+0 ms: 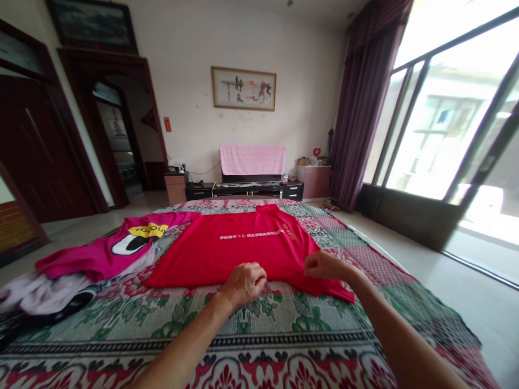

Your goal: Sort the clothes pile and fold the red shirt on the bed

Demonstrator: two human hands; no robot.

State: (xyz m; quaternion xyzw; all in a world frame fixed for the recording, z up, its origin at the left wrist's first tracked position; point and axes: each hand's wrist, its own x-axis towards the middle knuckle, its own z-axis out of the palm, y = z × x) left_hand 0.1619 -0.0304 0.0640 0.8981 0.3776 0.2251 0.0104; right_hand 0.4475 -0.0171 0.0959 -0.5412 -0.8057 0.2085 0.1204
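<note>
A red T-shirt (243, 254) is spread flat across the bed, lettering upward, its hem to the left and its collar end to the right. One sleeve points away from me, the other toward me at the lower right. My left hand (245, 283) is closed at the near side edge of the shirt, about midway along, its fingertips partly hidden. Farther right, my right hand (324, 266) pinches at the shirt near the shoulder, just above the near sleeve. Little of the cloth between the fingers shows.
A magenta shirt (109, 246) with a yellow patch lies in a heap at the left, beside pale crumpled cloth (44, 292). Patterned bedding (182, 319) covers the bed. Beyond its far edge is a low cabinet (292, 190) with a pink cloth (253, 160) above. Glass doors (430, 129) stand right.
</note>
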